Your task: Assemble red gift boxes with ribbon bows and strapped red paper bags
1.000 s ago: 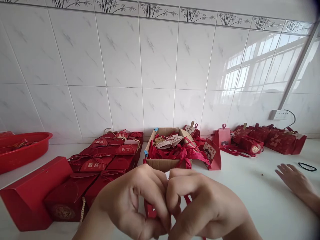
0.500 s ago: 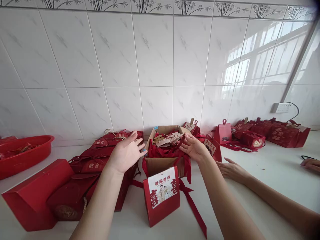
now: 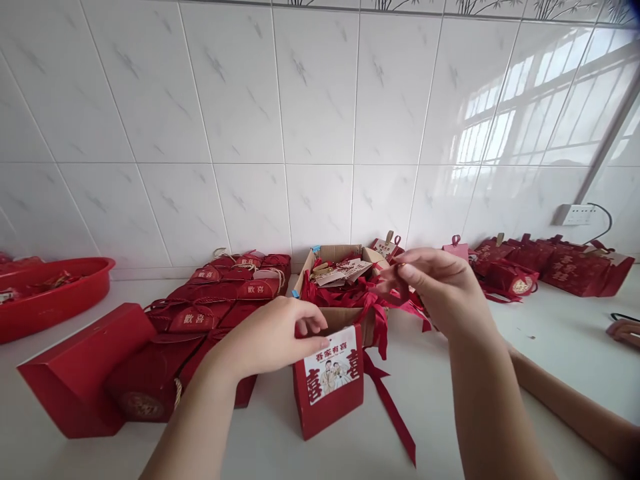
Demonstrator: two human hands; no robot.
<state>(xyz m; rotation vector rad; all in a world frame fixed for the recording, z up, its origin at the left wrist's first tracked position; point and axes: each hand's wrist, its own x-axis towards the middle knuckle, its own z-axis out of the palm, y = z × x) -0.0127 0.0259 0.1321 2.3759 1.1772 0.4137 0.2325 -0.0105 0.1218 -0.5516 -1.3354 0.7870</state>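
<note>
Tiles of white, marbled wall run behind a white tabletop [image 3: 550, 347] crowded with red packaging. At the far left sits a red plastic basin [image 3: 55, 293] with scraps inside. Next comes a long red box [image 3: 80, 373] lying on its side, touching a block of closed red gift boxes [image 3: 210, 307] with rope handles; several lids carry gold characters reading 歡喜. The left hand [image 3: 273, 337] pinches the top left edge of a small red gift bag [image 3: 327, 380] standing upright on the tabletop in front of the person. Its white label shows a cartoon couple under a line of characters too small to read surely, with a large 喜 in red on each side. A red ribbon [image 3: 390, 407] trails from the bag across the tabletop toward the right. Directly behind the bag, a cardboard box [image 3: 345, 257] holds red ribbons and paper tags. The right hand [image 3: 440, 287] is raised above the box's right corner, fingers pinched on a piece of red ribbon and blocking part of the pile behind. Further right, more red bags and boxes [image 3: 560, 270] line the wall beneath a socket [image 3: 575, 215]. Another person's forearm [image 3: 575, 407] lies along the tabletop at lower right, and fingertips of another hand [image 3: 623, 330] show at the edge.
</note>
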